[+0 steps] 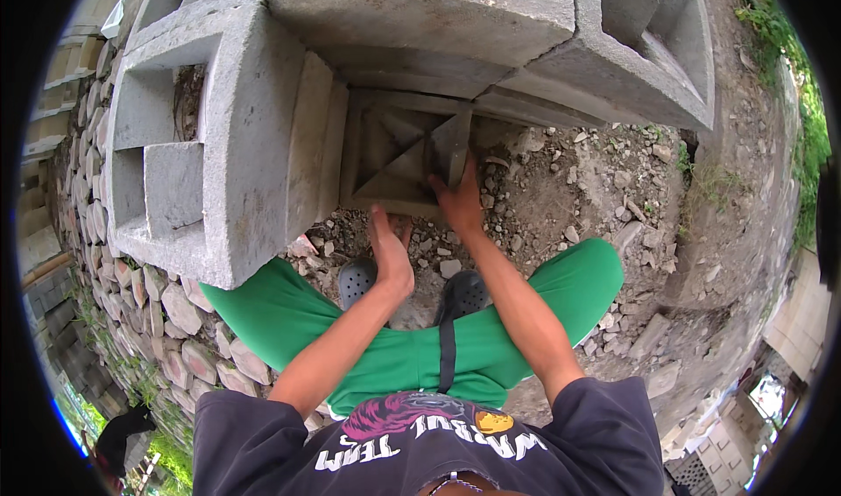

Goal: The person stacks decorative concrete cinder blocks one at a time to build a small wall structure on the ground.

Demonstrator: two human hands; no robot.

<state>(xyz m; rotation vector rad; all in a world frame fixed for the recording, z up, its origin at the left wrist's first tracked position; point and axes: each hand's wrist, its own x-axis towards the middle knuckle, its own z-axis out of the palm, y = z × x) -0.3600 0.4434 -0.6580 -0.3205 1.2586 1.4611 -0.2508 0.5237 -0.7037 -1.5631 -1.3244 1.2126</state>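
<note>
Directly ahead of my fingers lies the square concrete vent block [392, 179], framed by hollow concrete blocks [420, 10] to its left and beyond. My right hand [459, 205] has the closer hold, curled at its right rim; my left hand [392, 258] meets the near edge, fingers nearly straight, whether bearing weight I cannot tell. It shows no clear long axis: grey-brown, with slanted triangular faces around dark hollows.

Right fingers [469, 173] grip block [394, 178] (seemingly).
</note>
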